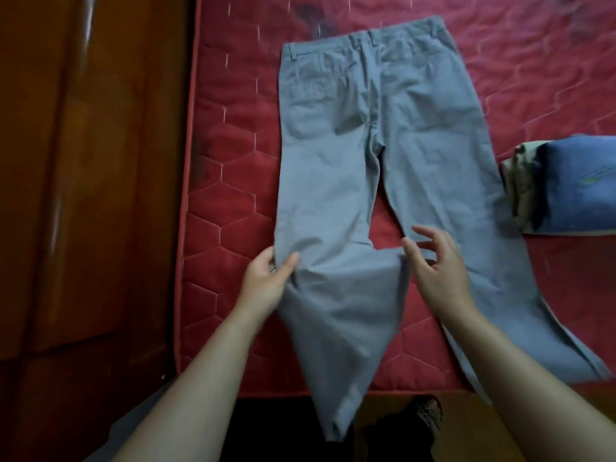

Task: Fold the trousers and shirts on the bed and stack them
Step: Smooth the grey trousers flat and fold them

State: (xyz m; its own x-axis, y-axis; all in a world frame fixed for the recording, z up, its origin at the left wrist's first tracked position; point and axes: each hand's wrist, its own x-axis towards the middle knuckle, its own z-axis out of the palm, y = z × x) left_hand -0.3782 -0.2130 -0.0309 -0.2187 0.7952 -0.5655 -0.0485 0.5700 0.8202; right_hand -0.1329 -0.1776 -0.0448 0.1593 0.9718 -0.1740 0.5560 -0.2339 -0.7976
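1. On the red quilted mattress (233,181) with hexagon stitching, the grey cloth trousers (333,145) are lying spread flat, seat side up, with the waistband at the far end and both legs pointing toward the person.
2. The trouser leg on the person's left (340,328) is twisting below the knee and hanging over the near edge of the mattress, its hem dangling above the dark floor.
3. The trouser leg on the person's right (506,285) is running diagonally across the mattress toward the near right corner, well apart from the other leg at the hems.
4. The left hand (266,281) is pinching the outer seam edge of the left leg about halfway down. Its thumb (288,265) is pressing on top of the cloth while the other fingers are curling round the edge underneath.
5. The right hand (436,271) is hovering between the two legs, just beside the inner edge of the left leg. Its fingers are spreading apart and bending loosely, gripping nothing. Because of motion blur, it may be brushing the cloth, but contact cannot be told.
6. At the right edge of the mattress, a folded blue denim garment (580,185) is sitting on top of a folded camouflage-patterned garment (520,191), forming a small stack just beside the right trouser leg.
7. A glossy brown wooden panel (83,161) is standing along the left side of the mattress.
8. A dark shoe (426,415) is showing on the floor below the mattress edge.
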